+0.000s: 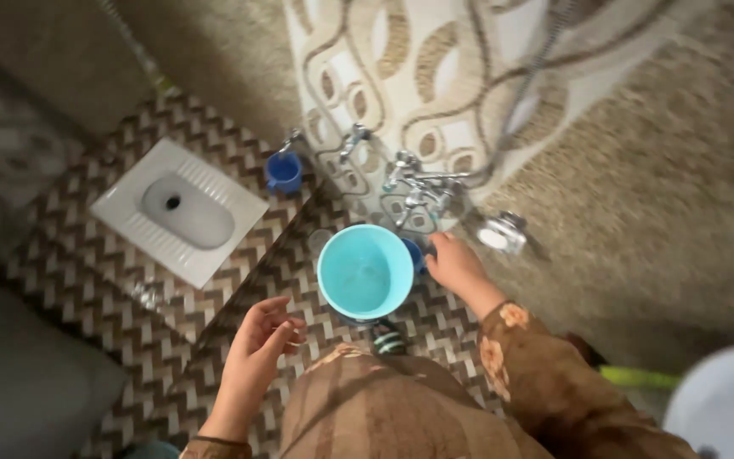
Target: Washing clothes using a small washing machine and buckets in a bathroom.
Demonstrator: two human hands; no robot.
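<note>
— Turquoise bucket (364, 272) on the zigzag floor tiles (239, 280), under the wall taps (418, 183) — our right hand (454, 263) beside its rim, grip unclear.
— And our left hand (256, 344)?
— Loosely open, empty.

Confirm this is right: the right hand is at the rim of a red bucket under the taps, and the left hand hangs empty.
Not quite: the bucket is light blue, not red, as the head view shows. The right hand is at its rim under the taps, and the left hand hangs empty.

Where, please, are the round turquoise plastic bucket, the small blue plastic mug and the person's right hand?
Round turquoise plastic bucket (365, 274): head view, inside bottom.
Small blue plastic mug (284, 172): head view, its side wall.
Right hand (454, 263): head view, back of hand.
</note>
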